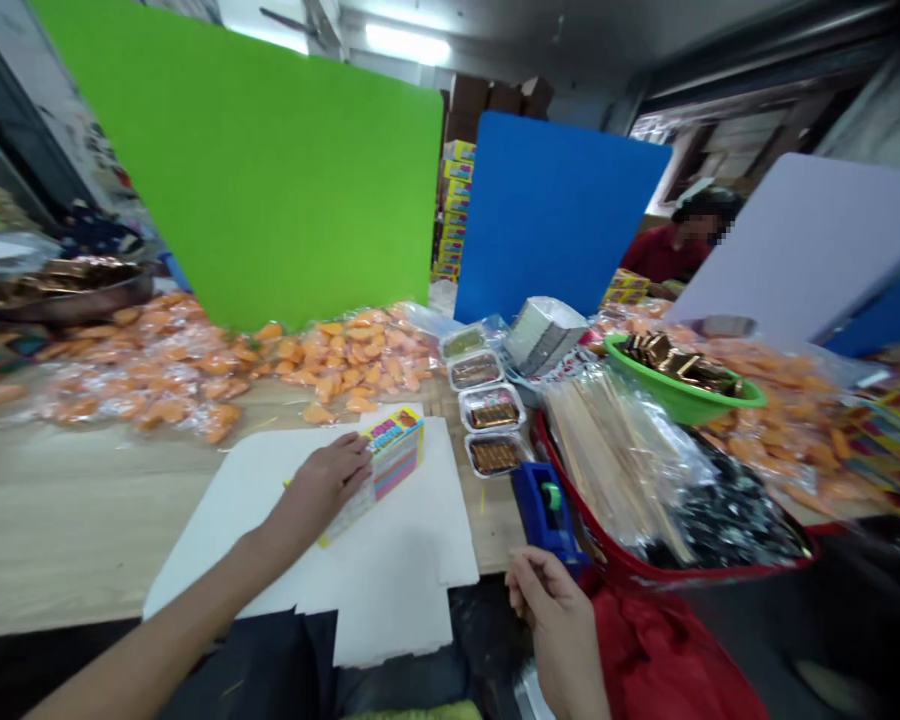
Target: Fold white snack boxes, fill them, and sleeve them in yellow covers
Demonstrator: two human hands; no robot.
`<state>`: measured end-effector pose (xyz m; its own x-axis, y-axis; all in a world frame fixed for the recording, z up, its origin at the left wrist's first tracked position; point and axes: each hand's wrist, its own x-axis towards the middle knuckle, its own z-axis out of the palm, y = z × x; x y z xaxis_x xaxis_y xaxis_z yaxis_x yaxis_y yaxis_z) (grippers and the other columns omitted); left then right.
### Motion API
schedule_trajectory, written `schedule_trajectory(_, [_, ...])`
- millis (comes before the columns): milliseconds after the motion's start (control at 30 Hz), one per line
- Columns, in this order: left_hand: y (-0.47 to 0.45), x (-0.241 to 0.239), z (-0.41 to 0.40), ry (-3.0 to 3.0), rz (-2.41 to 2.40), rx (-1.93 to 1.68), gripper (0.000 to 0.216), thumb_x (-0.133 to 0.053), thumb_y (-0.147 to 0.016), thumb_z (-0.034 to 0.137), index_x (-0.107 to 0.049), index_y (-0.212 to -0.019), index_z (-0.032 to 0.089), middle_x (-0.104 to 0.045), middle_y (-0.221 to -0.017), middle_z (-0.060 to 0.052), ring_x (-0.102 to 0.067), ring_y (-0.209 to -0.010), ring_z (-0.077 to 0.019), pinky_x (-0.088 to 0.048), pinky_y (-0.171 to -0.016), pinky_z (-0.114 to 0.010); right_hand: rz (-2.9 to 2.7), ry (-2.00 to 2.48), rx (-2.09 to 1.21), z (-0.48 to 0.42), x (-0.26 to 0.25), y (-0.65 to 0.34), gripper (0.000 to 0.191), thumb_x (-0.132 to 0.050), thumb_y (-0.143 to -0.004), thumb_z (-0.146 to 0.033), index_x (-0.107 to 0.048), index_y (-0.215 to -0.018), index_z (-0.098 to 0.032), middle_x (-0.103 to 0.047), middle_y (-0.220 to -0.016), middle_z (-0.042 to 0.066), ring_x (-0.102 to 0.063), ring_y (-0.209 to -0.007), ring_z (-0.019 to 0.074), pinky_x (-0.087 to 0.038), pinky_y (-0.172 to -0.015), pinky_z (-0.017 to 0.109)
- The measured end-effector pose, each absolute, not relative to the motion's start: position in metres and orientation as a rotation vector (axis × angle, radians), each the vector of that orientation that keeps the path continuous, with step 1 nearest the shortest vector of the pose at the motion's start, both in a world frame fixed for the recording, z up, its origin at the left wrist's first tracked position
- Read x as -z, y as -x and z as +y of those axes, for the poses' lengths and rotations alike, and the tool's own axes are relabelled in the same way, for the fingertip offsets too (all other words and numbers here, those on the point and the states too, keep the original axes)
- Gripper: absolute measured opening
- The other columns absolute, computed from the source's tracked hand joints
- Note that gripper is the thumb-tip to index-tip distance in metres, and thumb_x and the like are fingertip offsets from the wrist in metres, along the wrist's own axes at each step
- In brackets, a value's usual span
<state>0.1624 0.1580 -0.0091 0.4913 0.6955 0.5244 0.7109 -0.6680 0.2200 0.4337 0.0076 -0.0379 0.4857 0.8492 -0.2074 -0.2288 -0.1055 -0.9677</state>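
A small printed cardboard box [396, 455] with yellow edges stands on a white sheet [401, 600]. My left hand [337, 475] is closed over its near left part, covering some of its top and side. In front of the blue tape dispenser [546, 515], my right hand [551, 605] is raised with its fingers curled and thumb pressed to them. Whatever may be between those fingertips is too small to make out. A roll of greenish tape [551, 496] sits in the dispenser.
Orange pieces in clear plastic [367, 350] lie along the table's back. Several foil trays [493, 408] line up beside a red tray [607, 555] holding sticks and black packets. A green bowl [679, 395] holds gold wrappers. Green [270, 180] and blue boards [551, 215] stand behind.
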Motion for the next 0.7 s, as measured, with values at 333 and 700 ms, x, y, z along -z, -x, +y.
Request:
schedule_trajectory(333, [-0.158,-0.011,0.15,2.828,-1.197,0.79,0.025,-0.045,-0.089,0.026,-0.066,-0.1,0.02,-0.064,-0.115,-0.006,-0.057,-0.11,-0.0176,-0.041,-0.102,-0.036,-0.844,0.925,-1.274,0.118,-0.002,-0.333,0.046,-0.063,-0.072,-0.028,-0.04,-0.111,-0.021,-0.055,-0.055,-0.009,-0.047,-0.048,0.0077,-0.035,-0.049,0.019])
schedule_trajectory(700, [-0.164,-0.005,0.149,2.754,-1.206,0.922,0.021,-0.048,-0.083,0.017,-0.065,-0.095,0.019,-0.066,-0.112,-0.006,-0.06,-0.106,-0.0176,-0.044,-0.099,-0.038,-0.85,1.207,-1.041,0.156,0.014,-0.296,0.038,-0.066,-0.066,-0.031,-0.031,-0.08,-0.024,-0.043,-0.048,-0.015,-0.043,-0.042,0.0072,-0.035,-0.042,0.018])
